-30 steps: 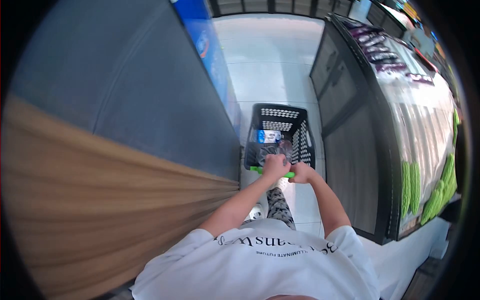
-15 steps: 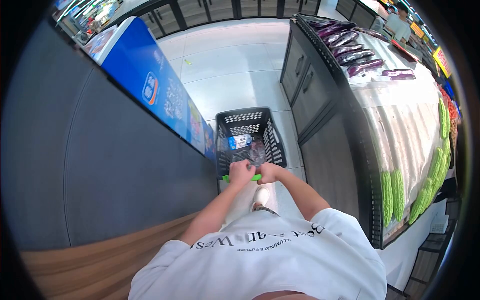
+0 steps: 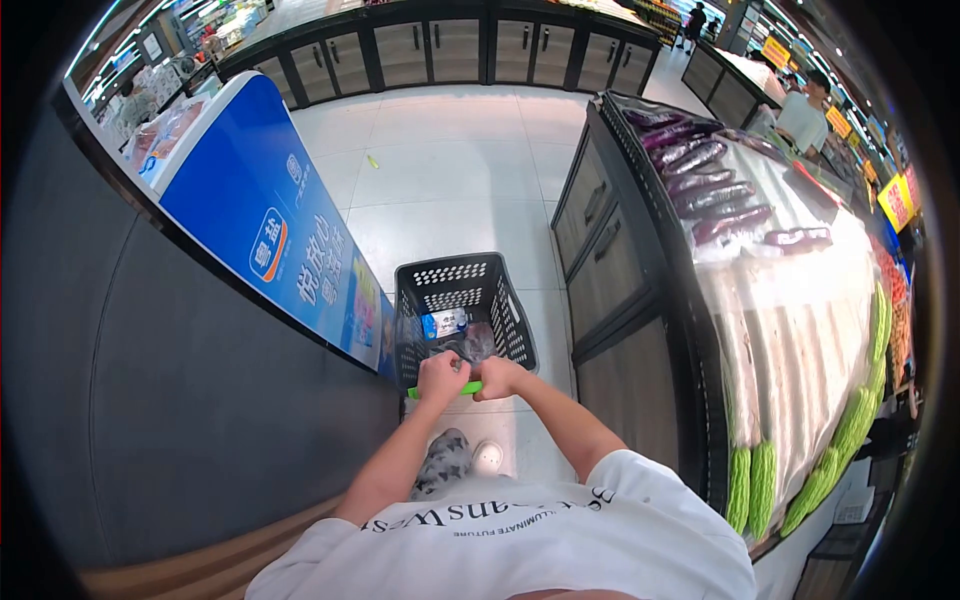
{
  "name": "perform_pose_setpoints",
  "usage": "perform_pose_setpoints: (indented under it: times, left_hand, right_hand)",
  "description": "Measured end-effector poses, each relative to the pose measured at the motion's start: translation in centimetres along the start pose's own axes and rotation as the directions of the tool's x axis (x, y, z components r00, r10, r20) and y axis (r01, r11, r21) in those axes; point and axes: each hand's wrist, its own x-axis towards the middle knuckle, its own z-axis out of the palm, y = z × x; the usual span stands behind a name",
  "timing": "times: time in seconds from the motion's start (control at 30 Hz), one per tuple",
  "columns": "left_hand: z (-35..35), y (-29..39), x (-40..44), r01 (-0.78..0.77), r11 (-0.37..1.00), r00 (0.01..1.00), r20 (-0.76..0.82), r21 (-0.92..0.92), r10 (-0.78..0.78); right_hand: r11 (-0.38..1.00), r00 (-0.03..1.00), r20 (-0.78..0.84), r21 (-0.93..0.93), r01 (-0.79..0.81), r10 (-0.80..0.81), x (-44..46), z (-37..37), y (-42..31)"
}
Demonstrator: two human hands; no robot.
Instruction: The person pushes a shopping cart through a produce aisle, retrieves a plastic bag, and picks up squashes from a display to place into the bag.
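Note:
Both of my hands grip the green handle (image 3: 459, 389) of a black shopping basket (image 3: 455, 270) on the tiled floor ahead of me. My left hand (image 3: 442, 377) is closed on the handle's left part. Close beside it, my right hand (image 3: 498, 379) wraps round the right part. Inside the basket lie a blue-and-white package (image 3: 443, 323) and a clear plastic bag with something dark reddish in it (image 3: 480, 341). Part of the bag is hidden behind my hands.
A blue sign panel (image 3: 270, 210) and dark counter (image 3: 230, 400) stand close on the left. On the right, a produce stand (image 3: 640, 300) holds eggplants (image 3: 715, 195) and bitter melons (image 3: 763, 490). Wooden cabinets (image 3: 400, 55) cross the far end. A person (image 3: 803, 122) stands beyond the stand.
My view has tilted up, showing more of the cabinets ahead. The basket and my hands appear lower and further left. My hands keep hold of the handle.

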Motion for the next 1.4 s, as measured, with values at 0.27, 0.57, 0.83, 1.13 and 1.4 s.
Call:
perform_pose_setpoints:
  times: [0.27, 0.57, 0.83, 1.13, 1.4]
  left_hand:
    - [-0.2, -1.3, 7.5, -0.020, 0.997, 1.000, 0.001, 0.076, 0.020]
    - [-0.6, -1.3, 16.9, 0.101, 0.968, 0.973, 0.180, 0.231, -0.144]
    - [-0.5, -2.2, 24.6, 0.194, 0.946, 0.913, 0.305, 0.259, -0.271]
    - [0.2, -3.5, 34.0, 0.254, 0.939, 0.859, 0.391, 0.233, -0.330]
    - [-0.3, -4.8, 41.1, 0.308, 0.925, 0.879, 0.306, 0.223, -0.366]
  right_hand:
    - [0.998, 0.998, -0.043, 0.042, 0.046, -0.044, 6.4, -3.6, 3.0]
    - [0.999, 0.995, 0.087, 0.026, 0.035, -0.037, 12.8, -10.2, 5.1]
    - [0.999, 0.992, 0.122, 0.013, 0.031, -0.032, 18.3, -15.4, 6.9]
    - [0.998, 0.994, 0.113, -0.066, 0.018, -0.010, 25.0, -21.2, 10.3]
    - [0.992, 0.983, 0.169, -0.088, 0.088, -0.072, 32.1, -26.0, 12.5]
